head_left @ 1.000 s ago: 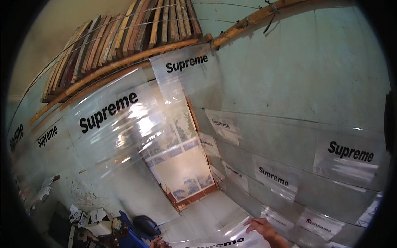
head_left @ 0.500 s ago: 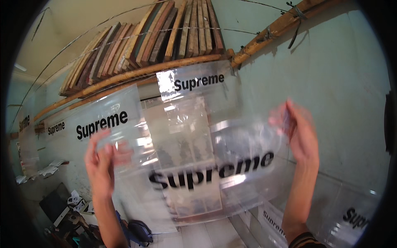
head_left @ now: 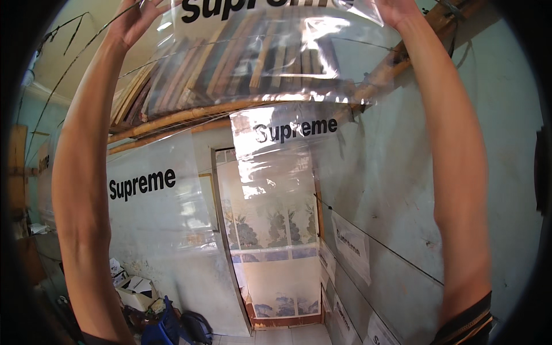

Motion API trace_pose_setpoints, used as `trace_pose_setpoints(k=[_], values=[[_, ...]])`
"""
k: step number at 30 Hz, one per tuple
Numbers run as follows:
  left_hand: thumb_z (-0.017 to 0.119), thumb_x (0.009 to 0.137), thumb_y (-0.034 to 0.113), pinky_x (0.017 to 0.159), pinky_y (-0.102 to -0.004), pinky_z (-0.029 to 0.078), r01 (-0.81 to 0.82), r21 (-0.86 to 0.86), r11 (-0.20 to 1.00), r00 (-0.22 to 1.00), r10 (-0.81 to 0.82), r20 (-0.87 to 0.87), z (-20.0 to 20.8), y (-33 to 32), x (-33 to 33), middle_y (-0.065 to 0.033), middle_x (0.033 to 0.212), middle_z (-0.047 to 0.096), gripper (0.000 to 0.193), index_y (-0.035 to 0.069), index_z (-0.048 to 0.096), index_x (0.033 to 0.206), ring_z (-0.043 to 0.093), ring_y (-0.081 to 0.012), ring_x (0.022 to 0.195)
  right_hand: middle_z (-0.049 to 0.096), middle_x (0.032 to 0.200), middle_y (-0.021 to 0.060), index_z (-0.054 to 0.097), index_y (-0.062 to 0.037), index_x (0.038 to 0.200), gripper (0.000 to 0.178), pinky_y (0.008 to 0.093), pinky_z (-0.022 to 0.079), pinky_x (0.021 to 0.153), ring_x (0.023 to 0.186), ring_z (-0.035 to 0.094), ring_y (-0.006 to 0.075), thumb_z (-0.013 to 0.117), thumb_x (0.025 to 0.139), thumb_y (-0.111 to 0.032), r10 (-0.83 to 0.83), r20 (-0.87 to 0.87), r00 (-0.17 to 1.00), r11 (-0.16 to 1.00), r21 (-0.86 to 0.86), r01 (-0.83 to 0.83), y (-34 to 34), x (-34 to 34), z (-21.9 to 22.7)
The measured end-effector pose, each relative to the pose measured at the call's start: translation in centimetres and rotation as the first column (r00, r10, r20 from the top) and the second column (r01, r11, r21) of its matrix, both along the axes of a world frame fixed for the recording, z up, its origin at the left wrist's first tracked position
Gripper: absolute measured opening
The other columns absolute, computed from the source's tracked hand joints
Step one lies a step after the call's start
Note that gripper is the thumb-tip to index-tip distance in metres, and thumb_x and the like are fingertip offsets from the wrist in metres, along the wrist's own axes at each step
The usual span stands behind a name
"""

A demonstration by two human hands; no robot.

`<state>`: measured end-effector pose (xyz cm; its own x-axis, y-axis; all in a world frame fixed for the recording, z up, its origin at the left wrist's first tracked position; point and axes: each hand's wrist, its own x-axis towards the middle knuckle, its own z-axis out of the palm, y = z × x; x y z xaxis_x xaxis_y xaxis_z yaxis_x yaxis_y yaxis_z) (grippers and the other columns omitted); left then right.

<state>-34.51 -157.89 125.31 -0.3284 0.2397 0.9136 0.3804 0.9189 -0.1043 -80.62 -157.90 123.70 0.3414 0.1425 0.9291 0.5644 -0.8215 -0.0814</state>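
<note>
Left hand (head_left: pixel 135 23) is raised to the upper edge of the view, palm partly visible, beside the left side of a clear plastic sheet (head_left: pixel 282 54). Right hand (head_left: pixel 399 12) is raised on the opposite side, beside the sheet's right corner, with its fingers cut off by the frame. Whether either hand is closed on the film cannot be told.

Change of position: half a second ago, the sheet was seen lower, in front of the doorway; it is now lifted overhead, and the wooden frames (head_left: pixel 133 99) on the rack are seen through it. By judgement, the low handling stage is completed and the work is being conducted at height, near the level of the bamboo pole (head_left: pixel 172 118).

Orientation: the sheet's long axis is judged to run from side to side, between the hands, with a slight rise toward the right. The black lettering is read upright and unreversed. The lower edge is left free above a second printed sheet (head_left: pixel 293 129), which is hung below the pole. The upper edge is not shown.
</note>
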Motion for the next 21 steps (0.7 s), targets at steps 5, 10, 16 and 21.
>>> trace_pose_setpoints(k=[5,10,16,21], values=[[0.047,0.106,0.022,0.105,-0.0752,0.039,0.029,0.075,0.997,0.997,-0.024,-0.068,0.0,-1.0,-1.7,-0.0025,0.166,0.033,0.065,0.028,0.014,0.163,0.043,-0.0369,0.144,0.07,0.12,0.0173,0.067,-0.0047,0.12,0.042,0.0466,0.054,0.097,0.104,0.067,0.0337,0.048,0.105,-0.039,-0.017,-0.052,0.998,0.999,-0.043,0.014,-1.6,0.2,2.8],[0.041,0.104,0.018,0.105,-0.0732,0.041,-0.049,0.086,0.995,0.996,0.055,-0.064,1.0,-2.8,-2.7,-0.0027,0.168,0.026,0.075,0.036,-0.001,0.164,0.041,-0.0397,0.145,0.071,0.117,0.0148,0.067,-0.0068,0.123,0.04,0.0501,0.057,0.092,0.102,0.068,0.0339,0.048,0.104,-0.037,-0.058,-0.054,0.997,0.998,-0.03,0.056,-3.0,-0.3,3.4],[0.041,0.102,0.017,0.101,-0.0748,0.042,-0.049,0.179,0.983,0.999,0.045,0.024,3.6,-3.3,-2.8,-0.0068,0.158,0.038,0.076,0.032,-0.001,0.164,0.048,-0.0427,0.139,0.07,0.122,0.0115,0.062,-0.0131,0.131,0.041,0.0624,0.054,0.089,0.108,0.068,0.0327,0.046,0.104,-0.039,-0.095,-0.058,0.994,0.995,-0.045,0.092,-4.2,-1.5,4.6],[0.043,0.103,0.016,0.099,-0.0659,0.046,-0.3,0.225,0.927,0.932,0.335,-0.137,3.3,-3.7,-2.3,-0.0062,0.132,0.054,0.066,0.019,0.017,0.163,0.056,-0.031,0.122,0.068,0.128,0.0103,0.061,-0.0125,0.132,0.043,0.0599,0.047,0.1,0.117,0.064,0.0317,0.044,0.104,-0.041,-0.316,0.104,0.943,0.943,0.147,0.299,-4.8,-2.5,4.2]])
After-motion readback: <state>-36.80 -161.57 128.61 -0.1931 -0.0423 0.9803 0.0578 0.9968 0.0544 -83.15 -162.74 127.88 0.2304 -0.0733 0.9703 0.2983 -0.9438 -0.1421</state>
